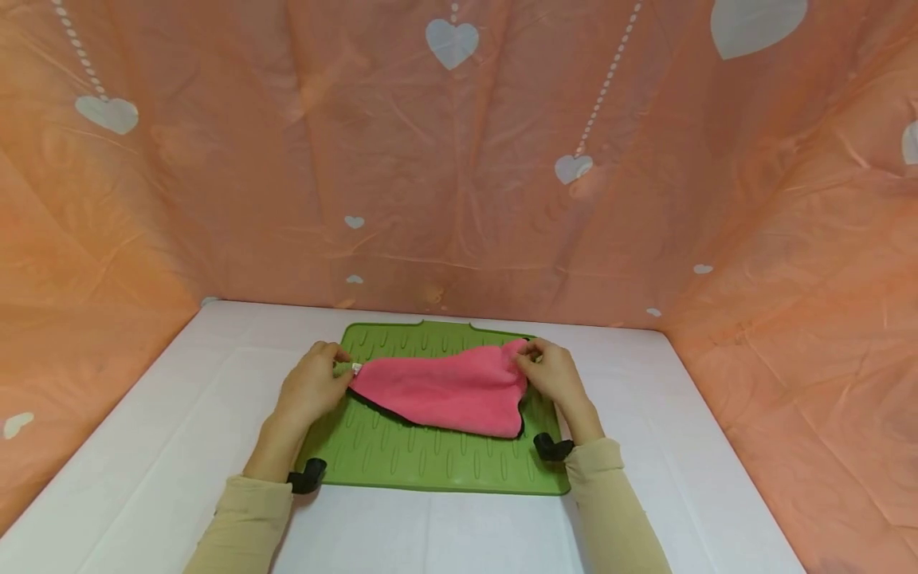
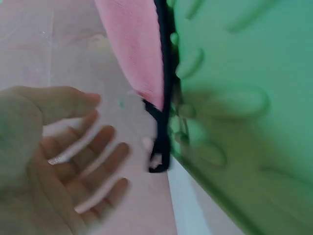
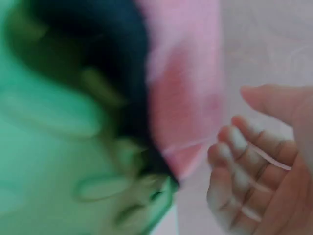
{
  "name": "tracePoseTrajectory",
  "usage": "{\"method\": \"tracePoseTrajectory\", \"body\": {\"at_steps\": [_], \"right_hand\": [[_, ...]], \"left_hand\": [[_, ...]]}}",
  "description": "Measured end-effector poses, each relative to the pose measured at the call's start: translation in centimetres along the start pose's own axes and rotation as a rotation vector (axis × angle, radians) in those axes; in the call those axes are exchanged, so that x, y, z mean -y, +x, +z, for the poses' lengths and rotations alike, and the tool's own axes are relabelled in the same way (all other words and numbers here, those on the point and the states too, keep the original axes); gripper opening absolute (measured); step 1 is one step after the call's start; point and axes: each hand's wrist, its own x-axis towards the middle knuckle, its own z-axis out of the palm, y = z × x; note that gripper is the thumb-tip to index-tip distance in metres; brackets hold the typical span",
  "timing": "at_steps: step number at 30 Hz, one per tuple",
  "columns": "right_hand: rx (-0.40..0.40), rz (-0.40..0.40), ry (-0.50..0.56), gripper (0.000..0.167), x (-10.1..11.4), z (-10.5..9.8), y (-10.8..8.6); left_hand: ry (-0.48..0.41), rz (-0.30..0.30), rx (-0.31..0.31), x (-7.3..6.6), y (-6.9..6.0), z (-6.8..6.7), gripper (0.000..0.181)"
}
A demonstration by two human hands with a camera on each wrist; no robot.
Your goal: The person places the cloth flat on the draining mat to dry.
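Observation:
A pink cloth (image 1: 445, 391) with black edging lies folded across a green ribbed mat (image 1: 445, 470), narrow at its left end and wide at its right. At the narrow end is a small white tag (image 1: 356, 368), and in the left wrist view a black hanging loop (image 2: 159, 159) sticks out there. My left hand (image 1: 310, 387) is beside that end; the left wrist view shows its fingers spread and apart from the cloth. By the far right corner is my right hand (image 1: 558, 372). Its fingers (image 3: 234, 147) are loosely bent, with a gap to the cloth in the right wrist view.
The mat lies on a white-covered table (image 1: 179, 446). An orange curtain (image 1: 459, 199) with white hearts stands behind the table and along both sides. Black wrist bands (image 1: 310, 476) sit at the cuffs of beige sleeves.

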Motion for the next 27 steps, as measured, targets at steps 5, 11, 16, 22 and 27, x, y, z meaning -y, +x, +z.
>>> {"method": "tracePoseTrajectory", "body": {"at_steps": [5,11,16,22,27], "right_hand": [[0.098,-0.161,0.044,0.017,2.4,-0.2,-0.4],[0.339,-0.373,0.025,0.015,5.1,2.3,-1.2],[0.489,-0.493,-0.049,0.019,6.1,4.9,-2.0],[0.529,-0.535,-0.172,0.023,5.9,6.3,-2.4],[0.497,-0.575,-0.196,0.014,5.8,6.5,-2.5]], "left_hand": [[-0.097,0.232,0.036,-0.8,0.2,0.6,0.019],[-0.071,0.365,0.183,-1.1,0.1,1.7,0.018],[-0.029,0.355,0.303,-1.1,-0.1,2.4,0.021],[-0.006,0.337,0.327,-1.1,-0.4,2.8,0.023],[0.010,0.315,0.331,-1.1,-0.4,3.0,0.023]]}}
